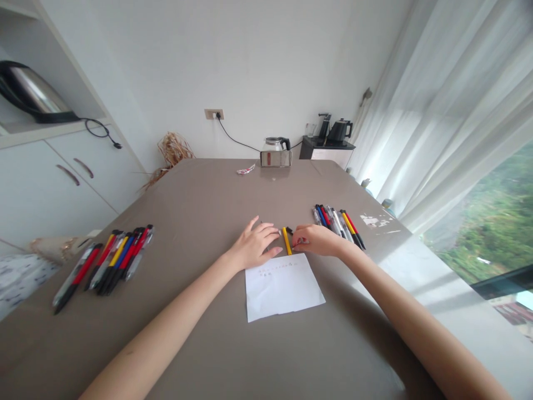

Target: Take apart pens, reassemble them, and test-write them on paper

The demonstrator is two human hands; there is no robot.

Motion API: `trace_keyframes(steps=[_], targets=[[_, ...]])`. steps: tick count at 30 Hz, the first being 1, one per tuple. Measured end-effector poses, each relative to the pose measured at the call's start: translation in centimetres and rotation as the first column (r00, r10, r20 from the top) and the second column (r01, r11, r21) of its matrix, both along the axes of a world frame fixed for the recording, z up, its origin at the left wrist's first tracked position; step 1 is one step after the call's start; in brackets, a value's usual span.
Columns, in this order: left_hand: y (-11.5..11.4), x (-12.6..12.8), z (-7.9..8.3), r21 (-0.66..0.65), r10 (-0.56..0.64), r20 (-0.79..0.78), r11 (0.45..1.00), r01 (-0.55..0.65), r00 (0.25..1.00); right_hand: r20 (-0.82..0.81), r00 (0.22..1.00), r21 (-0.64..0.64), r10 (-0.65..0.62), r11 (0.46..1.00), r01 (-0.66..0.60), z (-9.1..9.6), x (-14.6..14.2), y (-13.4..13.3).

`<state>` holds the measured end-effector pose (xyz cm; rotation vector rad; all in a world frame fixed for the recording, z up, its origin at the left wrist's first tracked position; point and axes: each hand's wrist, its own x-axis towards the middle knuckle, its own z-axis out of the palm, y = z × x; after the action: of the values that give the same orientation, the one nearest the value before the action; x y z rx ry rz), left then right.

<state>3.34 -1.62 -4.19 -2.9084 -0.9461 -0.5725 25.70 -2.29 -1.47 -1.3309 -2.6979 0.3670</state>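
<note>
My left hand (256,244) lies palm down with its fingers spread, at the top left corner of a sheet of white paper (283,291) that bears faint handwriting. A small bit of something shows by its fingertips, too little to name. Just right of those fingertips a yellow pen (287,241) lies at the paper's top edge. My right hand (315,240) rests to the right of the yellow pen, fingers curled together. Small red and pale patches show at its fingers, but what they hold is mostly hidden. A short black piece (290,230) lies between that hand and the yellow pen.
A row of pens (338,222) lies beyond my right forearm, and another row (112,261) at the table's left. A metal box (275,159), a glass pot (272,143) and a small patterned item (245,170) are at the far edge. Curtains (433,111) hang on the right.
</note>
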Motion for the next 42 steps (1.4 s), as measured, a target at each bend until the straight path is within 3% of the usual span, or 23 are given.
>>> trace_keyframes(steps=[4, 8, 12, 16, 19, 22, 27, 31, 36, 39, 42], targets=[[-0.1, 0.0, -0.2, 0.031, 0.104, 0.079, 0.994, -0.107, 0.991, 0.017, 0.995, 0.059, -0.098, 0.994, 0.097, -0.2, -0.4, 0.0], [-0.1, 0.0, -0.4, 0.043, 0.206, 0.152, 0.976, -0.215, 0.967, -0.097, 0.981, 0.071, -0.171, 0.981, 0.178, -0.3, -0.3, 0.3], [-0.2, 0.0, -0.4, 0.057, 0.225, 0.188, 0.969, -0.239, 0.956, -0.259, 0.937, 0.051, -0.233, 0.966, 0.254, -0.7, -0.7, 0.4], [-0.4, 0.0, -0.2, 0.073, 0.215, 0.196, 0.970, -0.233, 0.957, -0.307, 0.931, 0.118, -0.195, 0.964, 0.240, -1.1, -1.7, -0.1], [-0.4, 0.0, -0.2, 0.081, 0.223, 0.208, 0.967, -0.244, 0.953, -0.265, 0.936, 0.156, -0.232, 0.947, 0.279, -1.2, -2.6, -0.5], [-0.4, -0.1, -0.1, 0.083, 0.238, 0.235, 0.961, -0.263, 0.942, -0.205, 0.915, 0.167, -0.347, 0.909, 0.382, -1.3, -3.2, -0.9], [-0.3, -0.2, -0.1, 0.068, 0.275, 0.287, 0.950, -0.306, 0.918, -0.021, 0.874, 0.143, -0.485, 0.864, 0.483, -1.4, -4.0, -1.5], [-0.4, -0.3, -0.1, 0.054, 0.289, 0.316, 0.946, -0.321, 0.904, 0.100, 0.843, 0.114, -0.529, 0.847, 0.518, -1.4, -4.3, -1.7], [-0.6, -0.5, 0.2, 0.042, 0.279, 0.344, 0.949, -0.312, 0.896, 0.139, 0.816, 0.088, -0.561, 0.828, 0.554, -0.9, -3.8, -1.5], [-0.6, -0.3, 0.7, -0.040, 0.272, 0.391, 0.959, -0.279, 0.879, 0.067, 0.808, 0.086, -0.586, 0.810, 0.580, 0.0, -3.6, -1.5], [-0.5, 0.6, 1.0, -0.335, 0.339, 0.499, 0.924, -0.183, 0.798, -0.094, 0.849, 0.081, -0.520, 0.846, 0.527, 1.1, -4.3, -2.1]])
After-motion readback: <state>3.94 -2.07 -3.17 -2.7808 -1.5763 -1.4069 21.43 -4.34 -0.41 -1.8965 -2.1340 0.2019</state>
